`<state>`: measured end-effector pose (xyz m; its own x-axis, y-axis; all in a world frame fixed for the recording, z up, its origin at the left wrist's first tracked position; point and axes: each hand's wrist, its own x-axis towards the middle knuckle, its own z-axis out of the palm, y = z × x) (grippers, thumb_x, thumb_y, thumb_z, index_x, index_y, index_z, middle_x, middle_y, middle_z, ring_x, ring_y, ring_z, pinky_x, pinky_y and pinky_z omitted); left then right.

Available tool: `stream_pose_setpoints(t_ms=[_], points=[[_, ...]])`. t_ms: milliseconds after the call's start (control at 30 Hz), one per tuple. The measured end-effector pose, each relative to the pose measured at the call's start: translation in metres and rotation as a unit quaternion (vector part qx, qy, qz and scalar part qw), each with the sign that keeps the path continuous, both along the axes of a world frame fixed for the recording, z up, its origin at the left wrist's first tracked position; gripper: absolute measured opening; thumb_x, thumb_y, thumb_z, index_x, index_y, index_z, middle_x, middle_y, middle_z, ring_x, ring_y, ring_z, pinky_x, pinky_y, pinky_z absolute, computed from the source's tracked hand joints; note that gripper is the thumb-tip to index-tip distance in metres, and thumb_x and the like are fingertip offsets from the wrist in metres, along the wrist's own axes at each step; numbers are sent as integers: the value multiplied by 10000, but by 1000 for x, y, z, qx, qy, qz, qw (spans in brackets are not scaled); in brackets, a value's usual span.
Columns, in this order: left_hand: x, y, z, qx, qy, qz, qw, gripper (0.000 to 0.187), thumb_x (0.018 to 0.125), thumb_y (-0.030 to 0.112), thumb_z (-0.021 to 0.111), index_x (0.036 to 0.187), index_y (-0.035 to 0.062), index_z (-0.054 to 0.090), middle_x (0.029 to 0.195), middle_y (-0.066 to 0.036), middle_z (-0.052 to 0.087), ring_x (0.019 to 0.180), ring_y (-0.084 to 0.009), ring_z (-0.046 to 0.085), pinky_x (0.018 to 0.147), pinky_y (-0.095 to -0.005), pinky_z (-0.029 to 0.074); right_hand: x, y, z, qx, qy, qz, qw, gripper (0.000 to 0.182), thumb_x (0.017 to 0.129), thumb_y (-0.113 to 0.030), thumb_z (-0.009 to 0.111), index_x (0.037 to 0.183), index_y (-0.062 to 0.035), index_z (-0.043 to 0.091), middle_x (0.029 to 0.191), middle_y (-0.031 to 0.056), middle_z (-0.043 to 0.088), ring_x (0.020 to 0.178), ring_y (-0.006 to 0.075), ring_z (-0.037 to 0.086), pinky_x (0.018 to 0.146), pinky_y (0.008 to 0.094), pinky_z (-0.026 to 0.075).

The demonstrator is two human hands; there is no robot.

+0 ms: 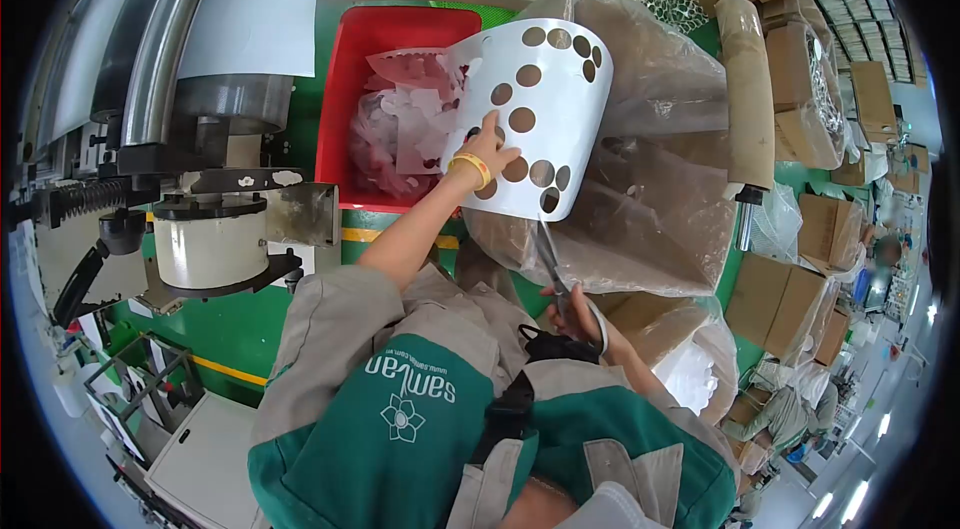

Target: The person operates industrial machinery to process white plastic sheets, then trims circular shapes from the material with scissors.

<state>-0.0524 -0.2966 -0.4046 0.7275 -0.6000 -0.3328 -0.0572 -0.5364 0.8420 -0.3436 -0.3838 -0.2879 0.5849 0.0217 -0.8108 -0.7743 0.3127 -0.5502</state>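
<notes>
A white curved sheet [565,119] with rows of round holes spans the middle, between the red bin and the clear plastic bags. My left hand [480,154], with a yellow band at the wrist, lies on the sheet's left part with its fingers apart among the holes. Below the sheet, my right hand [580,319] is closed on the handles of metal scissors [549,257]. The blades point up, and their tips are at the sheet's lower edge. Whether they touch it is unclear.
The red bin [328,144] holds translucent white scraps. A machine with metal rollers [165,39] stands left. At right are a brown roll [747,94] on an arm, a large plastic bag [650,219] and cardboard boxes [775,299]. A person [785,419] is in the far lower right.
</notes>
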Motion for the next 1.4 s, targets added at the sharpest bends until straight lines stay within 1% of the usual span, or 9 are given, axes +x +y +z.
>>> stream_pose_setpoints(t_ms=[33, 133, 333, 467, 667, 800, 967, 1200, 1400], points=[[-3, 0, -1, 21, -11, -15, 1000, 759, 720, 282, 700, 1304, 42, 278, 795, -137, 568, 792, -286, 568, 787, -373, 435, 4, 6, -3, 33, 11, -7, 999, 619, 902, -590, 279, 1216, -77, 424, 799, -21, 439, 651, 57, 400, 567, 212, 369], [-4, 3, 5, 10, 83, -9, 996, 787, 722, 271, 711, 1315, 53, 241, 896, -175, 603, 865, -309, 595, 755, -374, 456, 4, 12, -28, 70, 25, -27, 997, 601, 911, -579, 263, 1200, -75, 421, 799, -13, 437, 650, 70, 396, 582, 218, 379], [-8, 5, -3, -70, 94, 112, 987, 465, 735, 228, 707, 1025, 29, 403, 742, -107, 599, 704, -217, 589, 650, -337, 448, 36, 34, -45, 17, -42, -59, 997, 610, 910, -586, 252, 1197, -78, 431, 796, -3, 433, 649, 75, 401, 595, 223, 382], [-8, 11, 16, -58, 42, 97, 993, 352, 765, 208, 675, 947, 24, 437, 723, -114, 598, 662, -222, 579, 629, -342, 440, 62, 44, -29, -79, -65, -68, 992, 572, 922, -561, 262, 1044, -58, 507, 699, 0, 446, 594, 78, 417, 540, 229, 382], [-9, 18, 12, -93, 52, 74, 992, 260, 801, 163, 627, 888, 30, 421, 640, -91, 595, 576, -195, 572, 593, -325, 427, 76, 52, 0, -190, 2, -73, 979, 550, 885, -566, 388, 728, -52, 506, 503, -5, 393, 401, 64, 371, 369, 223, 299], [-6, 24, 26, -91, 63, 69, 991, 232, 809, 143, 611, 882, 33, 421, 635, -90, 594, 571, -183, 569, 575, -313, 422, 77, 53, -6, -188, -6, -63, 980, 545, 876, -577, 399, 723, -65, 512, 510, 3, 414, 411, 64, 392, 374, 230, 307], [-7, 24, 28, -99, 42, 50, 993, 214, 804, 124, 607, 869, 23, 430, 638, -101, 600, 575, -192, 576, 580, -313, 432, 80, 57, -37, -63, -90, -172, 979, 487, 922, -533, 337, 844, -72, 471, 525, -55, 303, 379, 53, 237, 349, 205, 192], [-9, 21, 25, -135, 92, 87, 983, 189, 798, 110, 607, 854, 18, 451, 651, -104, 612, 582, -186, 587, 581, -311, 437, 85, 57, -15, -48, -11, -148, 988, 440, 902, -522, 412, 755, -107, 405, 476, -67, 260, 366, 29, 221, 344, 204, 169], [-5, 26, 31, -104, 72, 94, 988, 183, 796, 104, 612, 864, 17, 467, 645, -101, 608, 569, -168, 575, 562, -303, 428, 88, 57, -36, -41, -23, -188, 981, 609, 876, -633, 299, 834, -59, 501, 549, -29, 355, 405, 61, 312, 369, 215, 258]])
